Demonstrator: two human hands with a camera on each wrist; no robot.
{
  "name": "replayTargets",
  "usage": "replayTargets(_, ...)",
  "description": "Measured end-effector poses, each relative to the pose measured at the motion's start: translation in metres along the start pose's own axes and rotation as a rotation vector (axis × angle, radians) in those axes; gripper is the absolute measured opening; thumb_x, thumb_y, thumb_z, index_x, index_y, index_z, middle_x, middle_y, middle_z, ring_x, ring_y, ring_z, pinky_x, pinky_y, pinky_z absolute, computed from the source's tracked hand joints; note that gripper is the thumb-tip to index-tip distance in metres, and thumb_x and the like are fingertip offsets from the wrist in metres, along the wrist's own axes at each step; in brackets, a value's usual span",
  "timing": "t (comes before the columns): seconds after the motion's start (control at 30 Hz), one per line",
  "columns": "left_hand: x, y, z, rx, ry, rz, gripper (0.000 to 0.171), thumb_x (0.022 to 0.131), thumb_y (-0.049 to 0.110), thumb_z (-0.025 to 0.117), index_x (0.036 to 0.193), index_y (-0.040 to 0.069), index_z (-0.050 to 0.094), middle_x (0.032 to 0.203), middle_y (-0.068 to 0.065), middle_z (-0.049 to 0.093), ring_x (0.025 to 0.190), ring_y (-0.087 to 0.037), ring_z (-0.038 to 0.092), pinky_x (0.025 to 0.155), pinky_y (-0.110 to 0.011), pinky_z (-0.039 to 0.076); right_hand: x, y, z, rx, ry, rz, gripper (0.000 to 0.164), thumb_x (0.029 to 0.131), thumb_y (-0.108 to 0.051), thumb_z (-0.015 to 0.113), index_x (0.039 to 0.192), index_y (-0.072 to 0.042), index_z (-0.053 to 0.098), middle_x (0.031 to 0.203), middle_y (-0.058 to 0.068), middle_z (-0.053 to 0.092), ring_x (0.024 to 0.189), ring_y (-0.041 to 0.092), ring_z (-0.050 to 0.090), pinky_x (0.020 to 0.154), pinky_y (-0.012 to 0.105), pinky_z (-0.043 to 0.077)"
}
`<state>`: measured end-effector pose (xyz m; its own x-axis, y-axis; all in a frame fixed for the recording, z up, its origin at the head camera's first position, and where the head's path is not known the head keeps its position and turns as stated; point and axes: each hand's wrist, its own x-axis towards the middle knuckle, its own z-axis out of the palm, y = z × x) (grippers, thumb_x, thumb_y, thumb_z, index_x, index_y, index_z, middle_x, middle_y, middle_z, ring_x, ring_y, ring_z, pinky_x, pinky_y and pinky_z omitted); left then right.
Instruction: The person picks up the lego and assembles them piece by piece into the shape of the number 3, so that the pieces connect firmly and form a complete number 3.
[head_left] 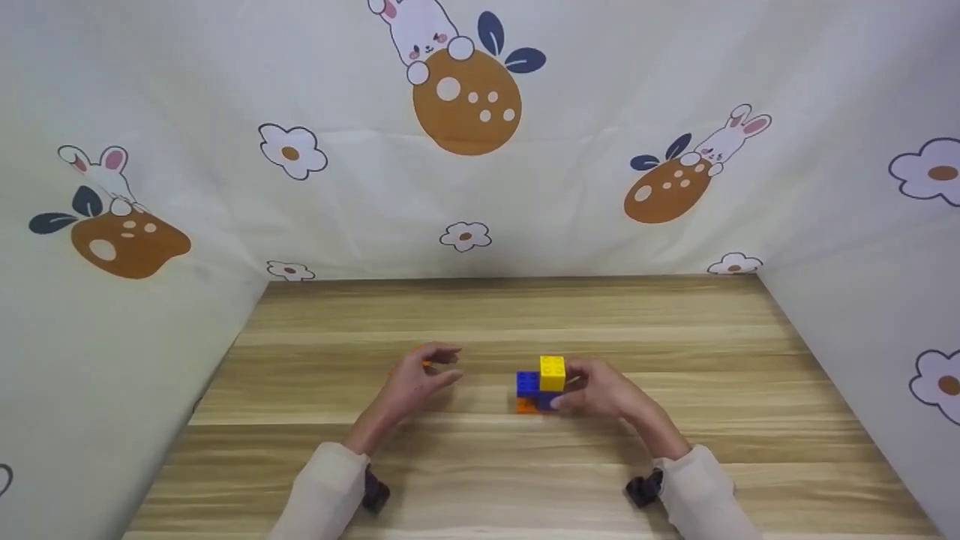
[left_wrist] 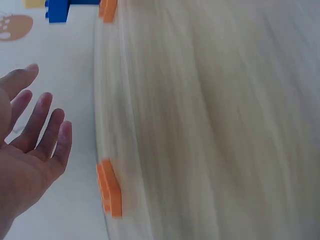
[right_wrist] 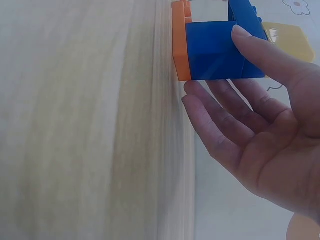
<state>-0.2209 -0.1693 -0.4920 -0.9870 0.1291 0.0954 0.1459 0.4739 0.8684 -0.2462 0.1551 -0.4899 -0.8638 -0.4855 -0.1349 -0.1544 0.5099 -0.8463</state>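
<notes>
Stack (right_wrist: pixel 212 52) first: my right-wrist view has the right hand (right_wrist: pixel 265 135) pinching its blue side, thumb bearing, seemingly, by its tip, so an uneven squeeze could twist it loose. In the left-wrist view, the left hand (left_wrist: pixel 32 145) has its fingers spread, holding nothing; an orange brick (left_wrist: pixel 112 190) lies near it on the desk (left_wrist: pixel 175 125), and a careless sweep might send it sliding. From the head view, I find the stack right of the desk's middle, yellow brick (head_left: pixel 553 369) perched at one end, liable to tip if bumped. Wood grain runs across the desk; pale cloth (head_left: pixel 360 217), printed with rabbits and flowers, rises behind its far edge.
</notes>
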Motion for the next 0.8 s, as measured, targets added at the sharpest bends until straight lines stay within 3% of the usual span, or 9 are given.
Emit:
replayTargets(0.17, 0.000, -0.013, -0.021, 0.011, 0.129, -0.022, 0.032, 0.088, 0.007, 0.076, 0.119, 0.000, 0.069, 0.112, -0.016, 0.071, 0.107, -0.028, 0.065, 0.093, -0.041, 0.055, -0.001, 0.000, 0.000, 0.001, -0.016, 0.012, 0.039, 0.081, -0.018, 0.083, 0.115, -0.004, 0.068, 0.115, 0.015, 0.070, 0.104, 0.026, 0.068, 0.093, 0.042, 0.055)
replayTargets(0.27, 0.001, -0.021, -0.030, 0.002, 0.168, -0.036, 0.032, 0.087, 0.004, 0.076, 0.117, -0.003, 0.069, 0.112, -0.020, 0.071, 0.106, -0.032, 0.066, 0.090, -0.039, 0.056, 0.000, -0.001, -0.001, -0.004, -0.013, 0.035, 0.039, 0.082, -0.020, 0.083, 0.115, -0.005, 0.069, 0.114, 0.013, 0.070, 0.104, 0.025, 0.067, 0.093, 0.042, 0.055)
replayTargets(0.47, 0.001, -0.034, -0.039, 0.058, 0.154, -0.133, 0.041, 0.086, 0.003, 0.076, 0.124, -0.003, 0.065, 0.121, -0.022, 0.067, 0.112, -0.034, 0.063, 0.099, -0.046, 0.053, 0.000, -0.002, 0.002, -0.007, -0.003, 0.035, 0.040, 0.081, -0.019, 0.084, 0.116, -0.005, 0.068, 0.114, 0.012, 0.071, 0.105, 0.024, 0.067, 0.096, 0.044, 0.054)
replayTargets(0.8, 0.002, -0.044, -0.031, 0.083, 0.121, -0.215, 0.062, 0.079, 0.000, 0.080, 0.135, -0.007, 0.054, 0.128, -0.026, 0.061, 0.117, -0.036, 0.061, 0.102, -0.049, 0.050, 0.000, -0.002, 0.003, -0.001, -0.003, 0.025, 0.040, 0.081, -0.017, 0.083, 0.117, -0.005, 0.068, 0.116, 0.013, 0.071, 0.105, 0.025, 0.067, 0.096, 0.045, 0.054)
